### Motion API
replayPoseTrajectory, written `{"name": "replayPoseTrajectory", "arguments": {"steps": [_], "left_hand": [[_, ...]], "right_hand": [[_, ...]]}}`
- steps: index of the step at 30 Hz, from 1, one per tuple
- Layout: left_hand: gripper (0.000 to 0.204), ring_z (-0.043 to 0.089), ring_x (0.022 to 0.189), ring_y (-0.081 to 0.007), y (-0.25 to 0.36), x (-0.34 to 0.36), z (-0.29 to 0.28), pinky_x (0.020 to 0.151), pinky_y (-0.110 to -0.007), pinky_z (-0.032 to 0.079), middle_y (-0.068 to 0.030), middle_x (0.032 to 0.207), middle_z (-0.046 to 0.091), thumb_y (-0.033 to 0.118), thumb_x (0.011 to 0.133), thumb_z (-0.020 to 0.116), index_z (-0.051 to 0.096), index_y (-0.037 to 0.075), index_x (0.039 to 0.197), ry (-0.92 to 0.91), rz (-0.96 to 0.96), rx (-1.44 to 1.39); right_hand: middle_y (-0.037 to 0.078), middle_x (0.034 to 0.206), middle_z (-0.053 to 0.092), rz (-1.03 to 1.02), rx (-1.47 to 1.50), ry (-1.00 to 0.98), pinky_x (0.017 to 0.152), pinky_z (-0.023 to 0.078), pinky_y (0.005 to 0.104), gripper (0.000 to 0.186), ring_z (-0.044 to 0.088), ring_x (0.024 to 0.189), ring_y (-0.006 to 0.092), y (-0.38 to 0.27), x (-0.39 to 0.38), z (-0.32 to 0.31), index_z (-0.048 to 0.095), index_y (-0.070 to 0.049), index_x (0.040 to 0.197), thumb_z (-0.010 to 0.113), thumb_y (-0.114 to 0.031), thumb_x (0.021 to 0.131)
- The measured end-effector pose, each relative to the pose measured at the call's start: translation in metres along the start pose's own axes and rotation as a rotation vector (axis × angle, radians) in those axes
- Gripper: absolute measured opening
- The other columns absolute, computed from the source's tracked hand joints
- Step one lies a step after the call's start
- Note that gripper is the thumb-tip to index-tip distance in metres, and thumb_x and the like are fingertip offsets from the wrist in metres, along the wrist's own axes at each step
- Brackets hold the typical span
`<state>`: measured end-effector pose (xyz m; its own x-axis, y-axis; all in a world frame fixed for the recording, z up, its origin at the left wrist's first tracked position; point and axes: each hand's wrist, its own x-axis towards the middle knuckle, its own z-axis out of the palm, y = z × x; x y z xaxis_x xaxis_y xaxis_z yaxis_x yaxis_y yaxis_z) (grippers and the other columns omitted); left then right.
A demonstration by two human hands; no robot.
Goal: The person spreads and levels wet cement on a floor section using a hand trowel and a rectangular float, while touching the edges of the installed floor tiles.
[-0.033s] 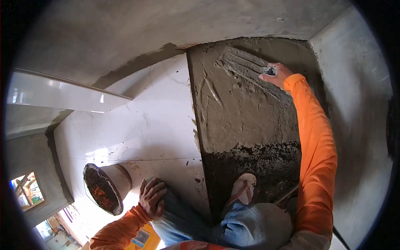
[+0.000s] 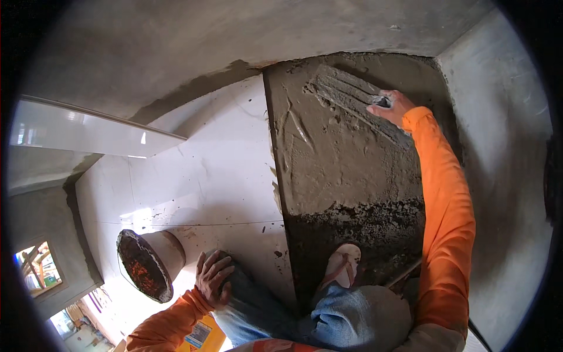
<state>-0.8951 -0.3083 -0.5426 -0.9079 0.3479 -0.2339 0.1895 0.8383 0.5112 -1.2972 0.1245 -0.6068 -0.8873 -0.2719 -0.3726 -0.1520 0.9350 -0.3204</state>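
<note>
My right hand (image 2: 394, 109) is closed around the handle of a long, mortar-coated float (image 2: 346, 94). The float lies slantwise on the wet grey mortar bed (image 2: 346, 170), toward its far right part. Mortar crumbs gather along the float's near edge, and its underside is hidden. My left hand (image 2: 213, 280) lies on my left knee, fingers spread, holding nothing. Just left of that hand a bucket (image 2: 170, 246) leans over on the white tiles, with dark residue and reddish bits inside.
White floor tiles (image 2: 199, 176) border the mortar along a straight edge. Plastered walls rise at the far side (image 2: 281, 29) and right (image 2: 498, 146). A glossy panel (image 2: 88, 129) juts in from the left. My sandalled foot (image 2: 343, 267) stands on dark, rough ground; a yellow package (image 2: 205, 334) lies below my left forearm.
My right hand and the float have shifted very slightly to the right. My left hand and the bucket stay where they were.
</note>
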Motion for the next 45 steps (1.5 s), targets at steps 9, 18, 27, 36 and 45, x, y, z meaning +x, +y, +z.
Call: {"name": "replayPoseTrajectory", "arguments": {"steps": [9, 18, 27, 36, 45], "left_hand": [[0.041, 0.04, 0.124, -0.0357, -0.002, -0.005, -0.001, 0.105, -0.059, 0.017, -0.0133, 0.12, 0.055, 0.018, 0.067, 0.055, 0.059, 0.007, 0.106, -0.016, -0.031, -0.015], [0.042, 0.04, 0.124, -0.0358, -0.002, -0.008, 0.001, 0.106, -0.058, 0.015, -0.0133, 0.121, 0.054, 0.017, 0.068, 0.054, 0.058, 0.007, 0.109, -0.014, -0.003, 0.025], [0.043, 0.04, 0.124, -0.0348, -0.001, -0.008, 0.001, 0.106, -0.057, 0.016, -0.0121, 0.121, 0.054, 0.017, 0.068, 0.054, 0.058, 0.007, 0.11, -0.021, -0.019, 0.019], [0.02, 0.056, 0.096, -0.0263, -0.007, 0.023, 0.003, 0.096, -0.048, 0.033, -0.008, 0.097, 0.062, 0.016, 0.072, 0.059, 0.063, 0.009, 0.091, 0.035, -0.126, 0.093], [0.037, 0.055, 0.092, -0.0234, -0.034, 0.261, 0.062, 0.078, -0.04, 0.039, -0.0032, 0.096, 0.059, 0.034, 0.076, 0.064, 0.062, 0.017, 0.109, 0.431, -0.45, 0.228]], "right_hand": [[0.017, 0.071, 0.063, -0.289, -0.097, -0.357, 0.067, 0.05, 0.0424, 0.041, 0.064, 0.069, 0.0307, -0.022, -0.159, 0.02, 0.06, -0.01, 0.093, 0.063, -0.047, 0.075], [0.024, 0.078, 0.062, -0.155, -0.005, -0.071, 0.065, 0.05, 0.0454, 0.056, 0.061, 0.073, 0.0425, -0.062, -0.113, 0.074, 0.053, -0.007, 0.108, 0.064, -0.051, 0.075], [0.029, 0.113, 0.053, 0.121, 0.034, 0.067, 0.086, 0.046, 0.0476, 0.066, 0.055, 0.103, 0.0416, -0.06, 0.005, 0.07, 0.045, -0.005, 0.127, 0.053, -0.051, 0.081], [0.024, 0.111, 0.058, 0.274, 0.025, 0.22, 0.089, 0.047, 0.0442, 0.059, 0.057, 0.102, 0.039, -0.058, -0.031, 0.079, 0.048, -0.005, 0.125, 0.054, -0.047, 0.083], [0.026, 0.11, 0.058, 0.331, 0.01, 0.249, 0.088, 0.046, 0.0451, 0.063, 0.057, 0.102, 0.0398, -0.021, -0.014, 0.056, 0.053, 0.006, 0.113, 0.051, -0.05, 0.084]]}}
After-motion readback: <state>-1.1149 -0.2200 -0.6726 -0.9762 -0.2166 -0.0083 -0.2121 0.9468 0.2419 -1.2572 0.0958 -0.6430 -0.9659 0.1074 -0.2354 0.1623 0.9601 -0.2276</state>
